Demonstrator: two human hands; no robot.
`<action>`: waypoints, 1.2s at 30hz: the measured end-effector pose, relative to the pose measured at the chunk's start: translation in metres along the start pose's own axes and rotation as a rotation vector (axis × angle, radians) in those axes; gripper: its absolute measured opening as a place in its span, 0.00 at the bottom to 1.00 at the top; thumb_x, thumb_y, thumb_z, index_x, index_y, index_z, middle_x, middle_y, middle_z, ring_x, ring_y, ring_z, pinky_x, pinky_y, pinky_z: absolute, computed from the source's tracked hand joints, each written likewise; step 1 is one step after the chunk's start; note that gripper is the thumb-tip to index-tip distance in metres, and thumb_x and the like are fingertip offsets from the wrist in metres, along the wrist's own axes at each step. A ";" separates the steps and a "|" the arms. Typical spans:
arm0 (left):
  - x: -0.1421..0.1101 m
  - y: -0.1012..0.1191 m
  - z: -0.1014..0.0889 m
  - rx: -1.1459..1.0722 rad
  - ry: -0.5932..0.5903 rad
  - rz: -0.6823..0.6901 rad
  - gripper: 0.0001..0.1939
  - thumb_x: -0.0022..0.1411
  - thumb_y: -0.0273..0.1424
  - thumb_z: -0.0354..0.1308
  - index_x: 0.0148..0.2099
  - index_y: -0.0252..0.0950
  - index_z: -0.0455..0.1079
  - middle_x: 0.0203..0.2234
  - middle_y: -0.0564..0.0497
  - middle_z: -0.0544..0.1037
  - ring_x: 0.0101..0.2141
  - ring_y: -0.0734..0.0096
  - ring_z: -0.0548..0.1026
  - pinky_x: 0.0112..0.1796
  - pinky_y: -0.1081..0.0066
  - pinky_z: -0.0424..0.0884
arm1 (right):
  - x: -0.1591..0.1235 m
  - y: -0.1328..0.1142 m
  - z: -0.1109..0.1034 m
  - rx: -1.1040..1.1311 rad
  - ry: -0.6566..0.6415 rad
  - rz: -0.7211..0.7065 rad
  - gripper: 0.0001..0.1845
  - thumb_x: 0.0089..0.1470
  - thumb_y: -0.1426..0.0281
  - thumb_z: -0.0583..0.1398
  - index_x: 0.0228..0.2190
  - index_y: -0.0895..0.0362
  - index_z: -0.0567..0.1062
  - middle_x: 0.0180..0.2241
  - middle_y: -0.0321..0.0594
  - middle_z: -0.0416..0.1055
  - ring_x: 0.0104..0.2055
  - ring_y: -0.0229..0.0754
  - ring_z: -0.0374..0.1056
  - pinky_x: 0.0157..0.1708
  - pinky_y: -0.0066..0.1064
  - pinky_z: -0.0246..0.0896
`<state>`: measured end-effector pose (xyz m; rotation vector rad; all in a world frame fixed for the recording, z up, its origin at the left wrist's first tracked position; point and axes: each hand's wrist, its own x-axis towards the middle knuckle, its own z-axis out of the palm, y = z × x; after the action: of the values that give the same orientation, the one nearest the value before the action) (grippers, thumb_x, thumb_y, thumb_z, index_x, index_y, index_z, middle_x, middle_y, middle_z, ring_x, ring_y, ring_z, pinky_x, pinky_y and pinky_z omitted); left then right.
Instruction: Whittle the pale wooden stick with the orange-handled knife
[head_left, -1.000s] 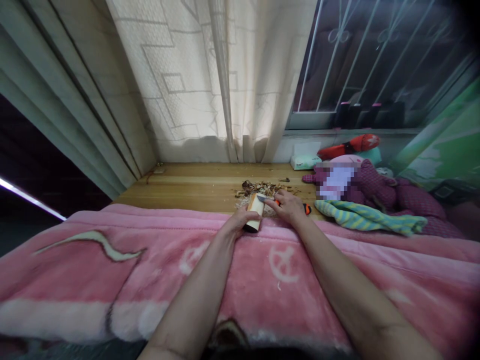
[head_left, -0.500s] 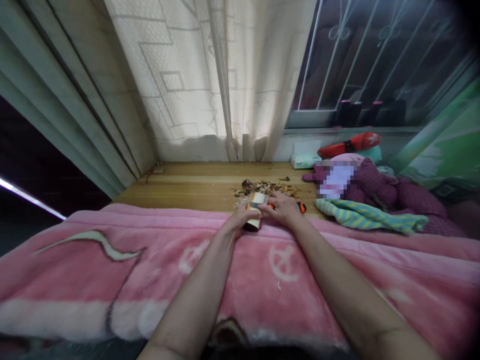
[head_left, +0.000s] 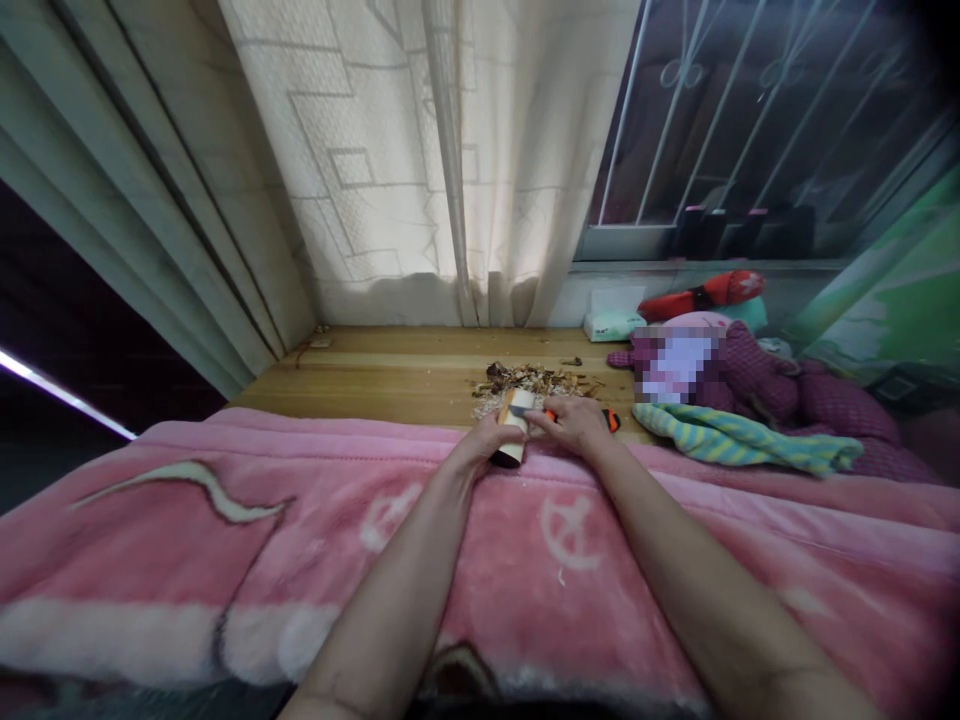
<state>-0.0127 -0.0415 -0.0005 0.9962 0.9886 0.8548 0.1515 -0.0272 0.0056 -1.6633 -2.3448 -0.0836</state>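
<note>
My left hand (head_left: pixel 481 445) is wrapped round a short block of wood (head_left: pixel 514 427), pale on its cut face and dark at its lower end, held at the far edge of a pink blanket (head_left: pixel 225 540). My right hand (head_left: pixel 576 425) is closed on an orange-handled knife (head_left: pixel 611 420), and its blade rests against the top of the block. Just beyond both hands lies a pile of wood shavings (head_left: pixel 529 380) on the wooden platform (head_left: pixel 390 375).
Cream curtains (head_left: pixel 420 160) hang behind the platform, with a barred window (head_left: pixel 750 120) to the right. A tissue pack (head_left: pixel 611 322), a red object (head_left: pixel 705 292), purple clothing (head_left: pixel 750 375) and a green-and-yellow striped cloth (head_left: pixel 742 440) lie at right.
My right hand has drawn the knife in from the block's right side onto its top end. The left hand still grips the block in the same place.
</note>
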 end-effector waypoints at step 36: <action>0.002 -0.001 0.005 0.043 0.088 0.032 0.15 0.34 0.23 0.56 0.32 0.30 0.66 0.18 0.54 0.68 0.18 0.79 0.63 0.19 0.78 0.56 | 0.001 0.001 -0.011 -0.073 -0.130 0.068 0.36 0.52 0.45 0.38 0.31 0.54 0.75 0.30 0.44 0.74 0.33 0.42 0.67 0.29 0.28 0.48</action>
<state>-0.0069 -0.0410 -0.0012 1.0209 1.0719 0.9136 0.1547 -0.0283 0.0165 -1.8334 -2.4022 -0.0502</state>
